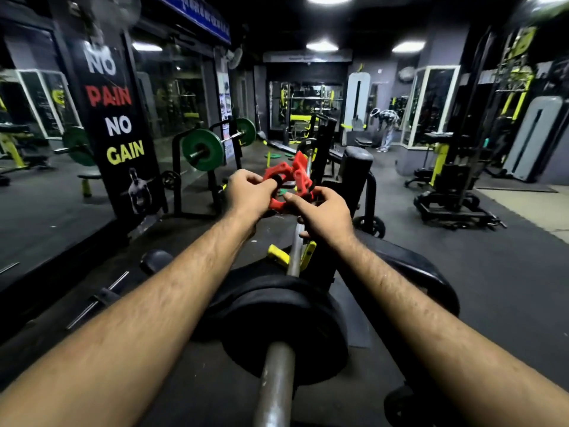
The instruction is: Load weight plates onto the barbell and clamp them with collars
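Observation:
A steel barbell point(275, 383) runs away from me down the middle, resting in yellow rack hooks point(278, 255). Two black weight plates point(286, 322) sit on its near sleeve. Both arms reach out above the bar. My left hand point(249, 194) and my right hand point(323, 215) hold red plastic collars point(291, 180) between them, fingers pinching the red pieces. The collars look like two clamps together; how they join is unclear. They are held in the air above the bar, not on it.
A black bench frame point(357, 171) stands just beyond my hands. Another rack with a green-plated barbell point(201, 149) is at the left, beside a mirror wall and a poster point(118, 118). Machines point(455, 180) fill the right side. A person point(386, 124) bends over far back.

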